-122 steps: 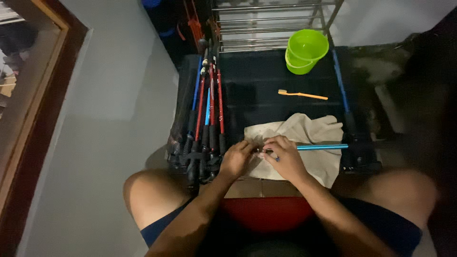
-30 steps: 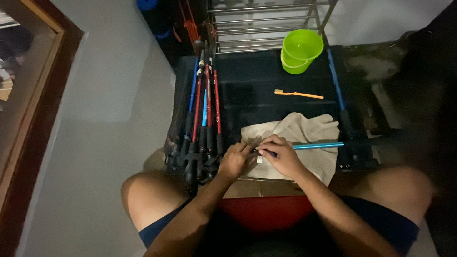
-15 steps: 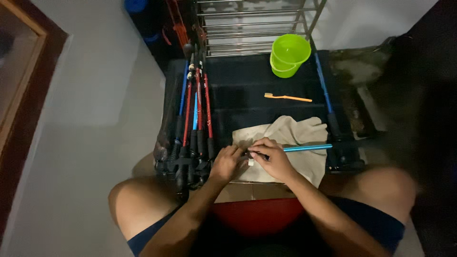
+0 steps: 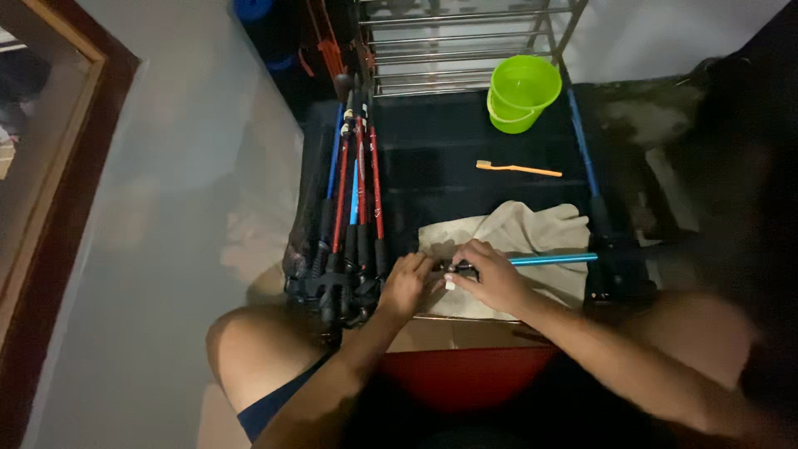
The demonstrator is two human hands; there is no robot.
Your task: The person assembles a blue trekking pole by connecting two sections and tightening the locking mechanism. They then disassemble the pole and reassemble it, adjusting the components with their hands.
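A: Item one?
B: A blue pole [image 4: 550, 259] is being held flat over a beige cloth [image 4: 532, 229] near the front edge of the black bench [image 4: 449, 141], its far end pointing toward the right edge. A small black fitting [image 4: 459, 268] at its near end is being worked between both hands.

A: Hands?
B: The fitting is being pinched from the left by the curled fingers of the left hand [image 4: 405, 287]. The pole's near end is being gripped by the right hand [image 4: 492, 274], fingers pressed together over it, and something small and white is being shown under the thumb; what it is cannot be told.

A: Next outward?
B: A bundle of red, blue and black poles [image 4: 349, 208] is being carried along the left edge, grips toward the front. An orange toothbrush [image 4: 517, 169] is being kept mid-bench, apart from the cloth. A green bucket [image 4: 522, 91] is being kept at the back right corner.

A: Beyond the bench?
B: A metal rack [image 4: 465, 41] is being shown behind it, and a red stool [image 4: 465, 378] under the seated person.
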